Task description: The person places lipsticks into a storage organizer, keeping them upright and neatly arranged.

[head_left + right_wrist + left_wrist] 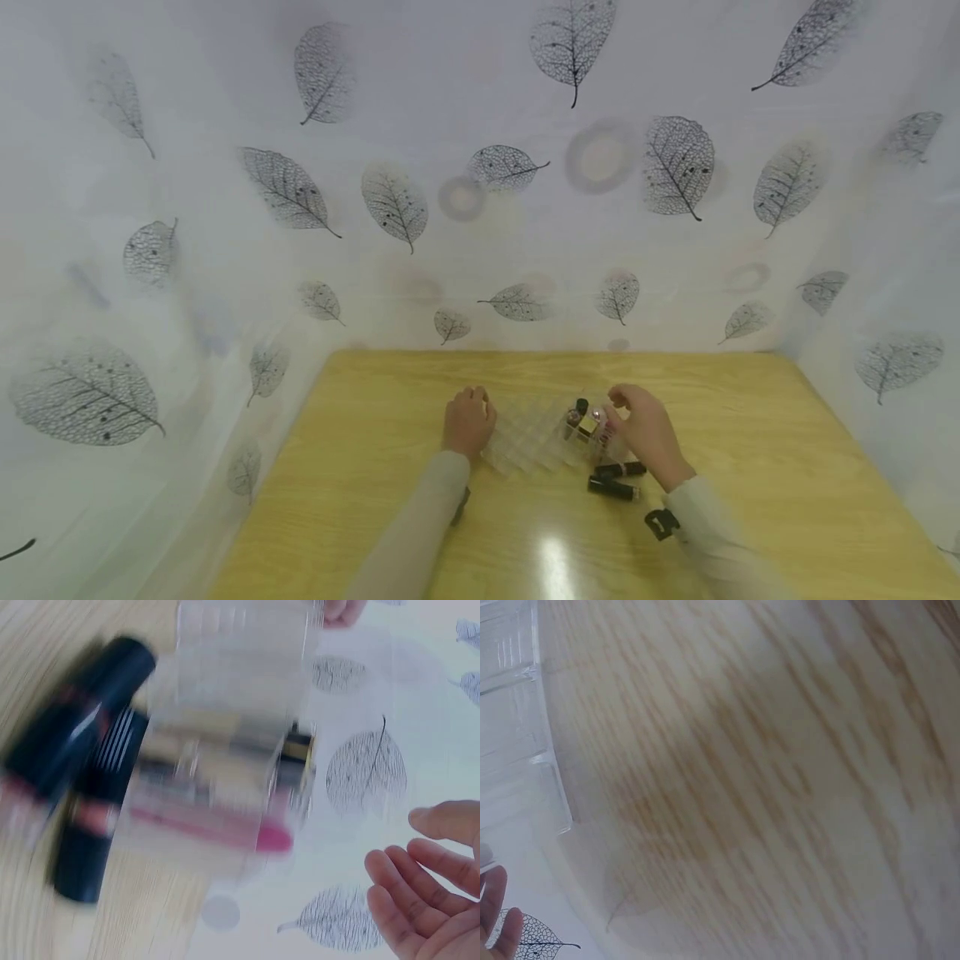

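Observation:
A clear plastic organizer (525,433) with slanted dividers stands on the table. Several cosmetics (587,421) are in its right end, among them a gold-and-black piece and a pink tube (274,836). My left hand (469,421) is at the organizer's left end, its fingertips (493,889) at the edge; whether they grip it is hidden. Just right of the filled compartments is my right hand (651,429). In the right wrist view its fingers (409,896) are relaxed and apart, with nothing held. Two dark lipstick tubes (613,487) (621,469) lie in front of the organizer.
The yellow wood-grain table (360,500) ends at a pale sheet with leaf prints (525,250), which rises behind it and on both sides. A black strap clip (662,523) is at my right sleeve.

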Demonstrator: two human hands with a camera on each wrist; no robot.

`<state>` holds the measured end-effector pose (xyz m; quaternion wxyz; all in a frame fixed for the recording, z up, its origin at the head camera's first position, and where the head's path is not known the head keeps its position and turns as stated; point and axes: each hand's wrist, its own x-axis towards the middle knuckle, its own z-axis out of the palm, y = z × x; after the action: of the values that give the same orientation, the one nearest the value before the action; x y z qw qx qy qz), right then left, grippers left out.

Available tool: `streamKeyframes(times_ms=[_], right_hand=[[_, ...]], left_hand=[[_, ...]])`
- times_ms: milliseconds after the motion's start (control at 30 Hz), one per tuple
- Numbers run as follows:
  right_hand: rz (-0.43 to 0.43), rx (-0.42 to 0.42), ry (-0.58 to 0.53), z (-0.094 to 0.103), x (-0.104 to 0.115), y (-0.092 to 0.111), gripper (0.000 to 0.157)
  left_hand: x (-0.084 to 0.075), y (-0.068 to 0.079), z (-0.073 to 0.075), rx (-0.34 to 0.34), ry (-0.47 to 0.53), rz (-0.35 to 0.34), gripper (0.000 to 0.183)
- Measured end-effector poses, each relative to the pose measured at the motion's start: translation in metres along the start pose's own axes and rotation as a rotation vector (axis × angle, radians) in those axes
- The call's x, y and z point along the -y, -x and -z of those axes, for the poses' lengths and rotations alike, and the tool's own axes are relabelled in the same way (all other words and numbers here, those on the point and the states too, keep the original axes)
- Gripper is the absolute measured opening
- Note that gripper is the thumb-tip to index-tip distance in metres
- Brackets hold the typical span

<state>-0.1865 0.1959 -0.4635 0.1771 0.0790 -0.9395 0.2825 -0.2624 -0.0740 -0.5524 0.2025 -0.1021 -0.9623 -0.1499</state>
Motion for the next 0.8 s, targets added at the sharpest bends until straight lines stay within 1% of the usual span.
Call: streamKeyframes(times_ms=[100, 167, 233, 300, 367, 467, 600, 800], right_hand=[[0.014, 0.021, 0.030, 0.010, -0.015, 0.003, 0.021], [0.020, 0.061, 0.057, 0.015, -0.024, 0.007, 0.020], [0.018, 0.115, 0.086, 0.018, -0.032, 0.013, 0.018], [0.010, 0.186, 0.109, 0.019, -0.038, 0.020, 0.017], [0.008, 0.250, 0.131, 0.018, -0.042, 0.026, 0.016], [0.030, 0.328, 0.150, 0.014, -0.046, 0.035, 0.016], [0.065, 0.365, 0.166, 0.008, -0.049, 0.044, 0.021], [0.072, 0.380, 0.168, 0.001, -0.052, 0.051, 0.027]], left_hand=[[-0.001, 0.000, 0.002, -0.012, -0.001, -0.001, 0.014], [-0.001, 0.000, 0.002, -0.018, -0.004, -0.001, 0.014], [-0.001, 0.000, 0.002, -0.018, -0.006, -0.001, 0.014], [-0.001, 0.000, 0.002, -0.014, -0.009, -0.002, 0.014], [0.000, 0.000, 0.002, -0.008, -0.014, -0.006, 0.013], [0.000, -0.001, 0.003, -0.005, -0.018, -0.017, 0.012], [0.000, -0.001, 0.004, -0.006, -0.033, -0.028, 0.012], [-0.001, -0.001, 0.004, -0.002, -0.105, -0.058, 0.017]])
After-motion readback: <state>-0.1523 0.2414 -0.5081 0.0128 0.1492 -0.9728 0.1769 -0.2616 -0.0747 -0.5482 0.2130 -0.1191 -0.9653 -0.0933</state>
